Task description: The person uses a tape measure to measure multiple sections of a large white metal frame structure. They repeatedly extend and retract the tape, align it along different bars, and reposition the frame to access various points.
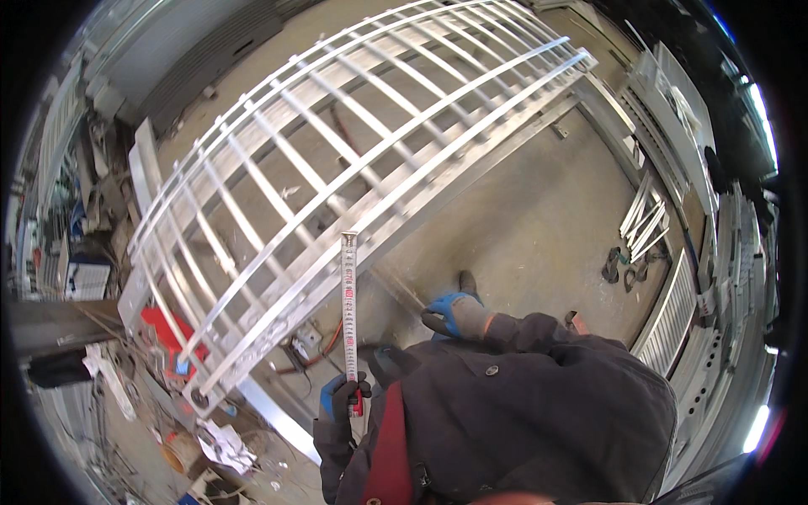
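Note:
My left hand (337, 398), in a blue and dark glove, is closed around a red tape measure (357, 406). Its pale blade (349, 307) stretches away from me, and the far end meets the near edge of a silver metal railing panel (383, 206). This panel has several parallel bars between long, curved-looking rails. To the right, my gloved right hand (457, 316) hangs low near my leg, apart from the panel. Its fingers are loosely bent, and no object shows in them. Part of a dark boot (468, 283) shows just beyond that hand.
Metal beams (484, 172) support the panel. A red object (166, 332) lies under its left end, near crumpled white paper (225, 446) and scattered scraps. Short white bars (644, 219) and dark straps (624, 268) lie on the floor at right, beside stacked metal profiles (736, 295).

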The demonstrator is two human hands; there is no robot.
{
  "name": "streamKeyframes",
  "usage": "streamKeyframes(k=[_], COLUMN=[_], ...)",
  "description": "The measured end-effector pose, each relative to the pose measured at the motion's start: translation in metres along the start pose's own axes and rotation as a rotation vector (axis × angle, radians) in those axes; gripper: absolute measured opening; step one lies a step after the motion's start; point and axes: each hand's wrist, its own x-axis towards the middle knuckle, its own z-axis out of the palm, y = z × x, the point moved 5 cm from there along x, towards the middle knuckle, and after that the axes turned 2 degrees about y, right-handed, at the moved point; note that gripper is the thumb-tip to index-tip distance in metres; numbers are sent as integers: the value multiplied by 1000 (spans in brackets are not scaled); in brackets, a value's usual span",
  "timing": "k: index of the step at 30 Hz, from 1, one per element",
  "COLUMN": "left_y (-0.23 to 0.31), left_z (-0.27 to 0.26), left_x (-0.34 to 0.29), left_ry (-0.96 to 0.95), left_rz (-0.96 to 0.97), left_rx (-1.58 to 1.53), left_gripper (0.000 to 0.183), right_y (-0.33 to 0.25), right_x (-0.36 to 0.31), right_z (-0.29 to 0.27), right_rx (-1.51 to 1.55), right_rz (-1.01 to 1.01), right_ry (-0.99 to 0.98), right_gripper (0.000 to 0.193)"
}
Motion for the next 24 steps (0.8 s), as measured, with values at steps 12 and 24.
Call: streamKeyframes(k=[12,24], left_y=[121,134], left_z=[502,851], left_x=[198,315], left_ry=[-381,-863], left_rz=[60,15], left_rx=[142,358], left_gripper=[39,30], right_y=[301,418], right_x=[-124,-135], right_z=[-262,-442], right_rx=[649,1444], right_rz=[227,124], right_ry=[458,843], right_gripper=[46,45])
